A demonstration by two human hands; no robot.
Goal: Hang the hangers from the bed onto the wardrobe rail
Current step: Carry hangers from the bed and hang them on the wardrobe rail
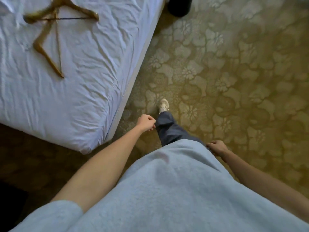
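Two wooden hangers lie crossed on the white bed [80,84] at the upper left. One hanger [75,10] lies flat with a dark bar; the other hanger [48,54] points down toward the bed's near corner. My left hand [146,122] hangs beside the bed's corner, fingers curled, holding nothing. My right hand [216,147] is at my hip, fingers curled, also holding nothing. Both hands are far from the hangers. No wardrobe rail is in view.
Flower-patterned carpet [234,72] spreads to the right of the bed. My leg and white shoe [163,105] step forward along the bed's side. A dark object [179,5] stands on the floor at the top, past the bed's far corner.
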